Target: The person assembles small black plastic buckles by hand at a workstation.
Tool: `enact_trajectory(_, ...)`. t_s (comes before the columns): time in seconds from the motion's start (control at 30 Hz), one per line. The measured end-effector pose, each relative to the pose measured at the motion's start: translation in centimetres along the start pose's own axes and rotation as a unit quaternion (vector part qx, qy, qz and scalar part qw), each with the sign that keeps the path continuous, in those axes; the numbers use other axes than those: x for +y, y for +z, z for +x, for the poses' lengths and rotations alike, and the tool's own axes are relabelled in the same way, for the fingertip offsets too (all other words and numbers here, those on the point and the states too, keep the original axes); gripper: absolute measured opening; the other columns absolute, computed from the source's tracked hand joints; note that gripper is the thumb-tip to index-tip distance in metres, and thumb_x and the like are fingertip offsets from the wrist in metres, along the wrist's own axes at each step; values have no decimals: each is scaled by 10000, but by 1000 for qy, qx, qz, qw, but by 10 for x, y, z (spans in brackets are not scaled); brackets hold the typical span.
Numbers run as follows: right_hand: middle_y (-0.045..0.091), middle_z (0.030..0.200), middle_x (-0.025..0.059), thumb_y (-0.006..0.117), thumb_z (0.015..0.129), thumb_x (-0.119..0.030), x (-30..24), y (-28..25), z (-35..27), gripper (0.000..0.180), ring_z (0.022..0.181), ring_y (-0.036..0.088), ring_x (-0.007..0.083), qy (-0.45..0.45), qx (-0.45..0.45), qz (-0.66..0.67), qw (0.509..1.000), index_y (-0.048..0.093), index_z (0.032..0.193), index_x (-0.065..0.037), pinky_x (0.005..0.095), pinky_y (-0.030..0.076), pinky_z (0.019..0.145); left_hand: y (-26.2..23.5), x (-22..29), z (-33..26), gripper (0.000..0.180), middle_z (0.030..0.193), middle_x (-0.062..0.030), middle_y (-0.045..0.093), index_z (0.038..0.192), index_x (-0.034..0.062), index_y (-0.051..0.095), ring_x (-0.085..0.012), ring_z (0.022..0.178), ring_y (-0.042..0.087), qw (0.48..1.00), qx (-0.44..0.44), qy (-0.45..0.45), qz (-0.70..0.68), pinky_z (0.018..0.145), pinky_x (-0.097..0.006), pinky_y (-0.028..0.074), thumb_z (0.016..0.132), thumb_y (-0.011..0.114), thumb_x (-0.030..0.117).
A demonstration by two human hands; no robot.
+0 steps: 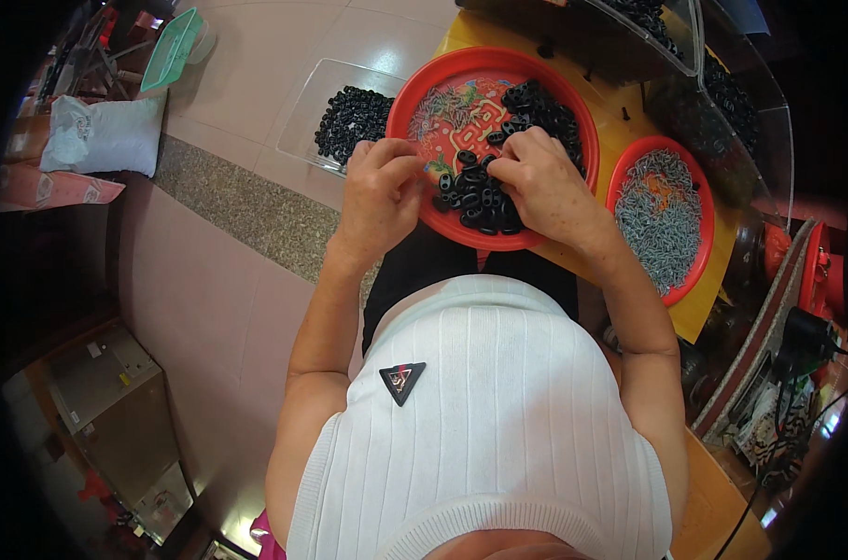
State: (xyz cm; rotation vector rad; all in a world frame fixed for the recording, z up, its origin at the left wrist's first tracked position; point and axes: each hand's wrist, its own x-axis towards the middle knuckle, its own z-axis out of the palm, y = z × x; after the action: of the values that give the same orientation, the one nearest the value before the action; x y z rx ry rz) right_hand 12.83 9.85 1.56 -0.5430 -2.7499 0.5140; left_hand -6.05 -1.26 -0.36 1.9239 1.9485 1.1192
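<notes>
Fingertips (411,168) of the left hand (384,187) are narrowed; rightward, glossy black oval pieces (484,201), long axes mixed, are heaped in a round red plastic tray (480,59), nearer the right hand (543,179), likewise narrowed; whether anything is held cannot be told.

Small-parts workshop: black pieces (484,201), screws (666,247)
</notes>
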Motion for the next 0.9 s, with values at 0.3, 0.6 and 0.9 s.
enact_trajectory(0.3,495,799,107,507,678,-34,-3,4,0,142,835,463,248,-6,-57,-37,998,618,766,-43,349,365,744,-2,4,-1,212,917,-134,533,796,4,624,-268,845,496,999,14,-15,45,692,-341,447,589,644,-36)
enact_trajectory(0.6,504,778,82,562,669,-36,-7,11,5,89,788,480,239,-31,-24,-17,999,570,758,-44,344,377,696,-1,18,29,75,815,-91,568,682,74,621,-262,819,508,952,-151,-3,266,686,-370,374,613,595,89)
enact_trajectory(0.9,513,717,92,514,689,-27,-5,16,-1,99,745,492,246,-32,21,-25,999,570,767,-53,336,380,682,7,17,37,78,679,-93,605,700,84,601,-252,729,571,911,-234,67,332,682,-351,371,633,563,94)
